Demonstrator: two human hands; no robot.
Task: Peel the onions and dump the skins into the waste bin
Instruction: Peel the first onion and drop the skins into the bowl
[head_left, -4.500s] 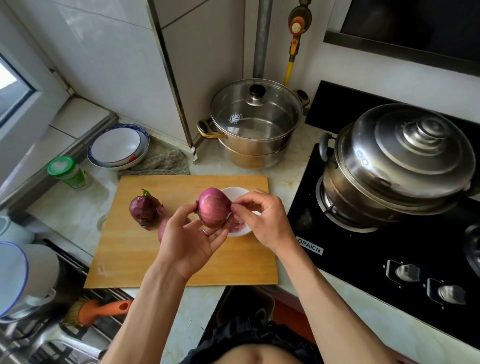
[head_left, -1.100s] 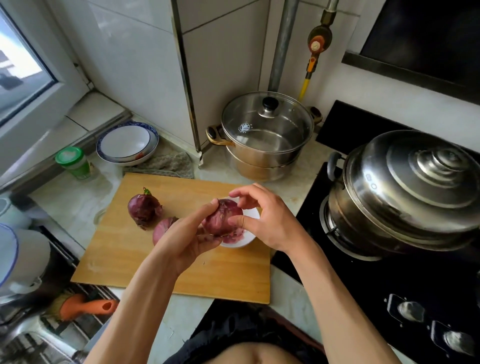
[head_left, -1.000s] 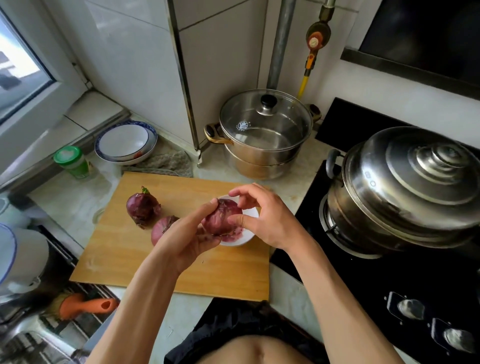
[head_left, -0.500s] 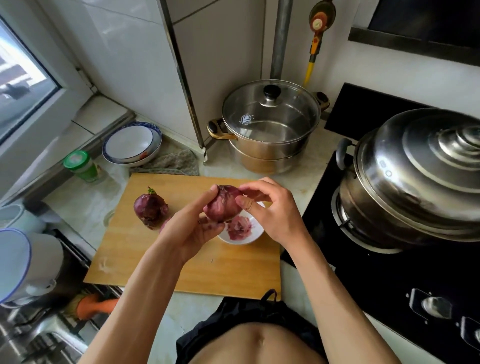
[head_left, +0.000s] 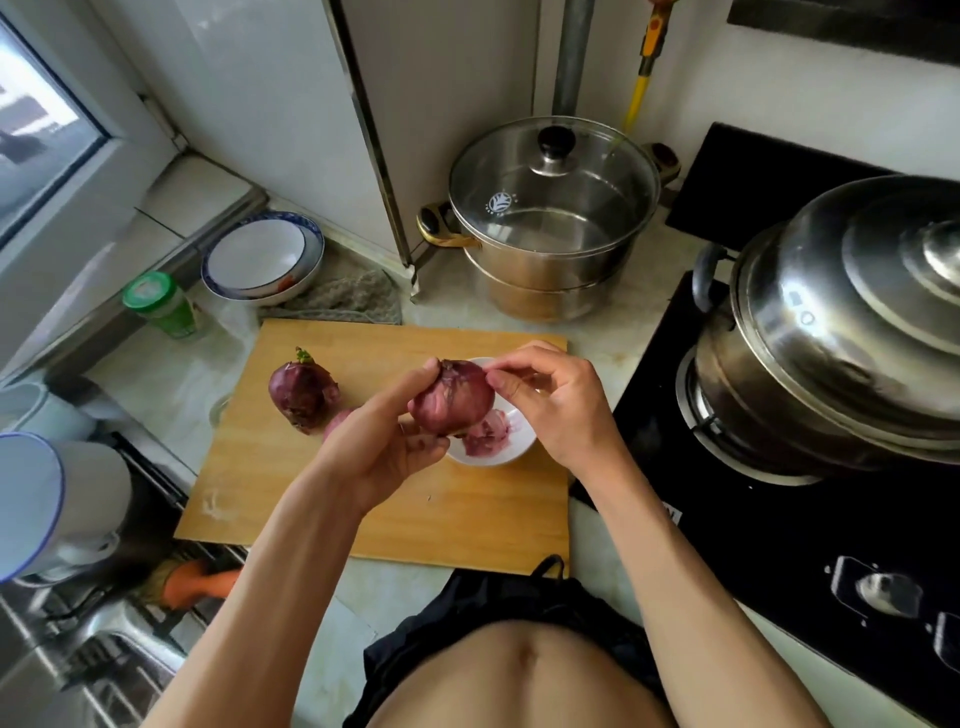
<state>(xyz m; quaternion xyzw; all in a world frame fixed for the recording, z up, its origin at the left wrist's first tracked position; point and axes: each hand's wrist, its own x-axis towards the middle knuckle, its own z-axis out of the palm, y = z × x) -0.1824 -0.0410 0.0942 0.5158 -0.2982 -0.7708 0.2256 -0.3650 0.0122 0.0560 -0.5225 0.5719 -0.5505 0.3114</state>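
R hand (head_left: 558, 410) fingers shifted to onion (head_left: 451, 397) top, pinching skin, L hand (head_left: 382, 454) gripping onion

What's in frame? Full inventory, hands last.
held onion: 1, purple, above white bowl
whole onion: 1, purple, on board, left
partly hidden onion: 1, pinkish, behind left hand
cutting board: 1, wooden, on counter
white bowl: 1, on board, holds pink skins
glass-lidded pot: 1, steel, back of counter
domed pot: 1, steel, on black stove
stacked dishes: white, blue-rimmed, back left
green-capped jar: 1, by window
cloth: 1, grey
left hand: grips held onion
right hand: pinches skin at onion's top
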